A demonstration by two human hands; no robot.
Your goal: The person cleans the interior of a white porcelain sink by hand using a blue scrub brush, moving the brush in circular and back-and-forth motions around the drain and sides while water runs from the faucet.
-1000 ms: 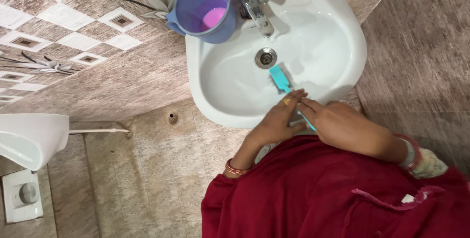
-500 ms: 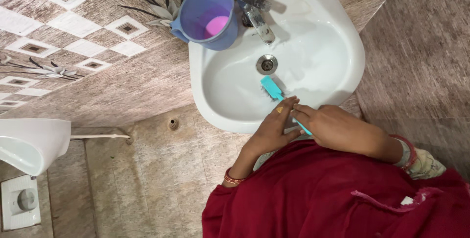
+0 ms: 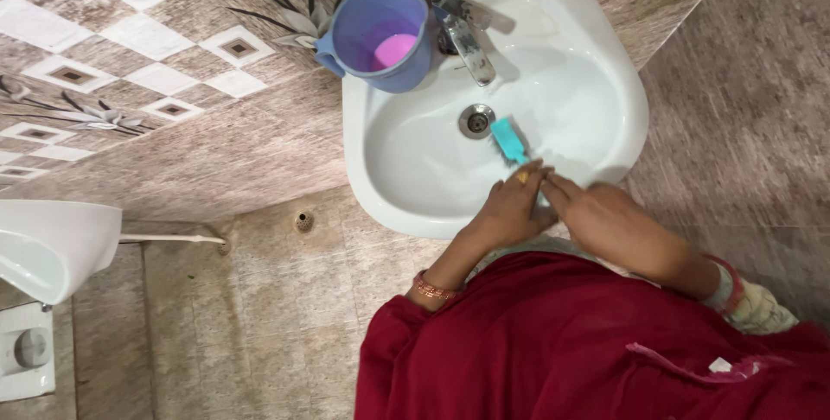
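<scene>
In the head view, a turquoise brush is held over the bowl of a white wash basin, its head lying just beside the drain, probably so that the bowl surface can be scrubbed there. The left hand is laid over the handle with fingers bent on it, and the right hand is closed around the lower part of the handle; the two hands are touching, seemingly for a firmer press. A blue jug with pink inside is seen on the basin rim, next to the metal tap. A white urinal is fixed on the tiled wall.
</scene>
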